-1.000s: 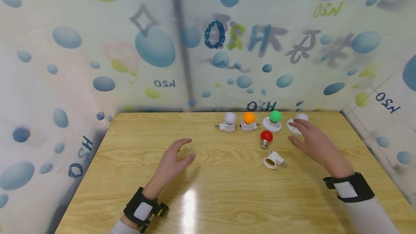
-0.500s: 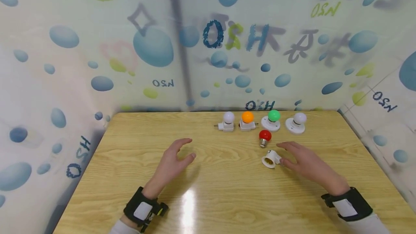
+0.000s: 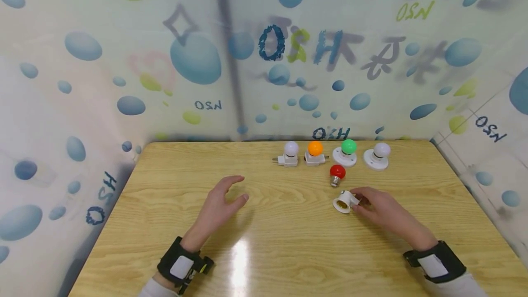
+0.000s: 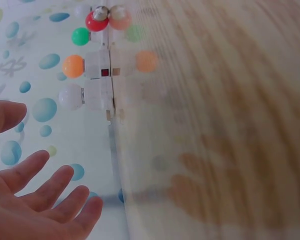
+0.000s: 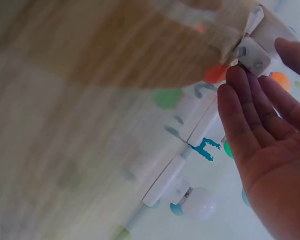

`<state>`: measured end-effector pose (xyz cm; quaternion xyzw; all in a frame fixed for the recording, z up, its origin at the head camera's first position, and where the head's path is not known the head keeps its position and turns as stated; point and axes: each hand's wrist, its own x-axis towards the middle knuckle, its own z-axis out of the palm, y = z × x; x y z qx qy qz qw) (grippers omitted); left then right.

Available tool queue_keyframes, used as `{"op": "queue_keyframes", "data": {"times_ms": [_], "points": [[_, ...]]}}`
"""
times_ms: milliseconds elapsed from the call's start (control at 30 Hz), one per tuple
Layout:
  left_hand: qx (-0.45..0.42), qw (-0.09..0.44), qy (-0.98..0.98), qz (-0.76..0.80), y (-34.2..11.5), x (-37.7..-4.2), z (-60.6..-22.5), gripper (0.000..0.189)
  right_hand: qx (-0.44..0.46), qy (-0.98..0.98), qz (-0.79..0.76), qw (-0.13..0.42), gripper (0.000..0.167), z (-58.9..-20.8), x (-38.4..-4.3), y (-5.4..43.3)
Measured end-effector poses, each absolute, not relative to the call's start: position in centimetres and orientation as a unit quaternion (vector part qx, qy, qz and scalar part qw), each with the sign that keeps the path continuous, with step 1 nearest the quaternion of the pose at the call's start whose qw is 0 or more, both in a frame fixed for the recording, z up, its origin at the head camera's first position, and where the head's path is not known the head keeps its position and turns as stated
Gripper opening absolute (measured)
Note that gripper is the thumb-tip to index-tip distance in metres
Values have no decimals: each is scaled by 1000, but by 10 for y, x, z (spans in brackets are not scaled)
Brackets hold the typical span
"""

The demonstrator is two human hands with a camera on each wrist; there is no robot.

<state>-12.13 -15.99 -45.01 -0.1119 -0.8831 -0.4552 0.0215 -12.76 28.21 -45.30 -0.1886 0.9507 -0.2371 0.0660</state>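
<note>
A white plug-in bulb socket (image 3: 343,203) lies on the table, its round opening facing forward and left. My right hand (image 3: 381,210) has its thumb and index finger around the plug end; in the right wrist view the socket (image 5: 255,56) sits between the thumb and fingers (image 5: 238,80). Just behind it lies a loose red bulb (image 3: 337,172) with a metal screw base. My left hand (image 3: 218,207) is held over the left part of the table, holding nothing, thumb and fingers apart; the left wrist view shows its spread fingers (image 4: 55,185).
Along the back edge of the wooden table (image 3: 268,251) stand a white bulb (image 3: 291,149) and an orange bulb (image 3: 315,148) in plug sockets, then a green bulb (image 3: 348,146) and another white bulb (image 3: 381,150) on round bases. A patterned backdrop (image 3: 264,81) rises behind.
My right hand has come from the rear right white bulb forward and left to the socket, and its fingers have drawn together on the plug end. The left hand has stayed still.
</note>
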Motion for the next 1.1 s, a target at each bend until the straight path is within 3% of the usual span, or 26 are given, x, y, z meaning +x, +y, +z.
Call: {"op": "queue_keyframes", "data": {"times_ms": [367, 700, 1100], "points": [[-113, 17, -884, -454, -160, -121, -450, 52, -182, 957, -223, 44, 29, -451, -131, 276], [-147, -15, -877, -457, -148, -123, -446, 56, -205, 936, -272, 84, 21, -430, -138, 251], [-284, -81, -866, -404, -110, -124, -441, 73, -277, 888, -330, 158, 23, -432, -149, 213]]}}
